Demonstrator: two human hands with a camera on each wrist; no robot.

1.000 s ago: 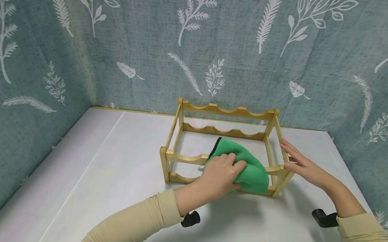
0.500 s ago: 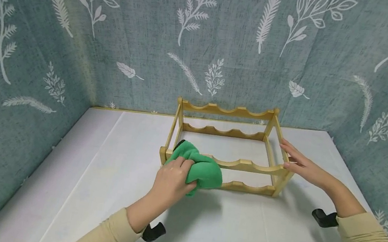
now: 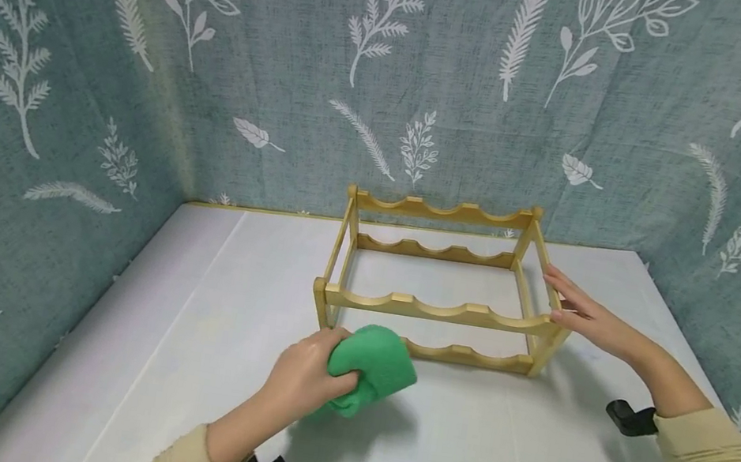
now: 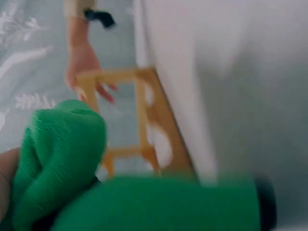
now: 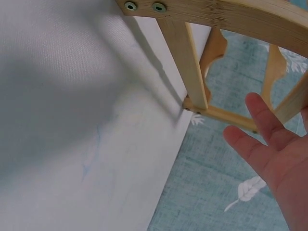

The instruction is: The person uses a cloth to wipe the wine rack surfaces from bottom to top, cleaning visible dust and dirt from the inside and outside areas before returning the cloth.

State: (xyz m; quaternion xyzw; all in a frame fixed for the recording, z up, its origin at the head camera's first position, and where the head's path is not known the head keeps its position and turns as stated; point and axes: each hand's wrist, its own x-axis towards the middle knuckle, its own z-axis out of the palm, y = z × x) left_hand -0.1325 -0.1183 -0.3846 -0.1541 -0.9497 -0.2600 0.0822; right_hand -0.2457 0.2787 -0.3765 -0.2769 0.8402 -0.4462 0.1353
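Note:
A green towel [image 3: 373,367] with a dark edge is bunched in my left hand [image 3: 307,369], which grips it in front of the left end of a wooden rack [image 3: 438,310]. The left wrist view shows the folded towel [image 4: 62,154] large and close, with the rack [image 4: 159,110] blurred behind it. The two-tier rack has scalloped rails front and back. My right hand [image 3: 597,321] is at its right end, fingertips at the upper side rail. Seen from the right wrist, that hand's fingers [image 5: 262,120] are spread and extended beside the rack's wooden bars [image 5: 185,62].
The rack stands on a white-covered table [image 3: 240,283], near its back edge. Teal fabric [image 3: 279,74] with white leaf prints hangs behind and at both sides. A black wrist mount [image 3: 630,418] juts out below the right sleeve.
My left hand has carried the towel leftward along the rack's front rail, then down and toward me, off the rail. My right hand stays at the rack's right end.

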